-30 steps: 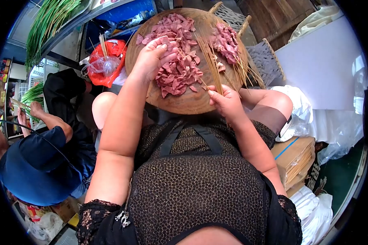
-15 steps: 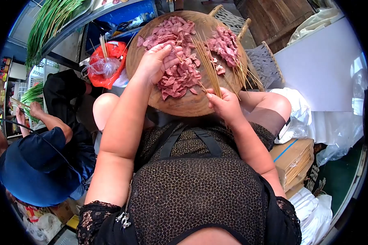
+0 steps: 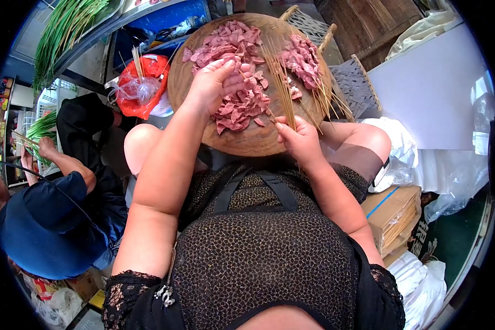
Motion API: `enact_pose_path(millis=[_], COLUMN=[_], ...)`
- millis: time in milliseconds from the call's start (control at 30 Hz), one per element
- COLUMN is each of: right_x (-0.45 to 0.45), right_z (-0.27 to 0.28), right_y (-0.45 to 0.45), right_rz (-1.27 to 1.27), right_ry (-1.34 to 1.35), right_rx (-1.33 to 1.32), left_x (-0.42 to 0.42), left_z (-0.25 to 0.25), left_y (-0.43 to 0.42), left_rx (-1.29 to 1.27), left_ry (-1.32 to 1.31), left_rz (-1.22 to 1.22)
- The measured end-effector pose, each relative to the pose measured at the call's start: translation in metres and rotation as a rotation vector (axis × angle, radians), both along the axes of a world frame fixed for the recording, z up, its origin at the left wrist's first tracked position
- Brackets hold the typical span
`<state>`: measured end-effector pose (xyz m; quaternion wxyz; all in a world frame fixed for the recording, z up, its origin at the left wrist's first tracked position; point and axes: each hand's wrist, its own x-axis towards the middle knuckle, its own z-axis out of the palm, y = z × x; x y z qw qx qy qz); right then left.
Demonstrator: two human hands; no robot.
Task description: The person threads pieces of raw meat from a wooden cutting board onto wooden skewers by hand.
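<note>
My right hand (image 3: pixel 301 142) is closed around a bundle of thin bamboo skewers (image 3: pixel 283 91), fanned out over a round wooden board (image 3: pixel 247 146). One more stick slants from its thumb and forefinger toward the heap of sliced pink-red raw meat (image 3: pixel 239 113). Over that heap my left hand (image 3: pixel 217 82) has its fingers curled, thumb near the fingertips. Whatever lies between them is mostly hidden, though a thin stick end shows close by. Right of the bundle sits a pile of meat (image 3: pixel 302 60) with skewer ends sticking out toward the board's right edge.
Beyond the board's left edge is a red plastic bag (image 3: pixel 148 82) with skewers standing in it. A person in dark blue (image 3: pixel 49 220) works at the left, holding thin sticks. A woven chair (image 3: pixel 355 82), a white panel (image 3: pixel 429 88) and a cardboard box (image 3: pixel 393 214) stand at the right.
My left hand has shifted slightly right, its fingers spread a little differently above the meat. My right hand stays on the skewers in nearly the same place.
</note>
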<state>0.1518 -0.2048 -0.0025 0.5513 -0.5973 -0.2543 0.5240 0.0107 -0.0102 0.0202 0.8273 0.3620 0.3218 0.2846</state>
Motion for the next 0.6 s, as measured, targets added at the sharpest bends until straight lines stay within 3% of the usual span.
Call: enact_pose_path(millis=[600], right_x=[0.008], right_z=[-0.002], right_y=[-0.004], right_rz=[0.026], right_ry=[0.042], right_rx=[0.009], left_x=[0.000], left_z=[0.006], left_y=[-0.011], left_rx=[0.070], left_ry=[-0.038], left_rz=[-0.204])
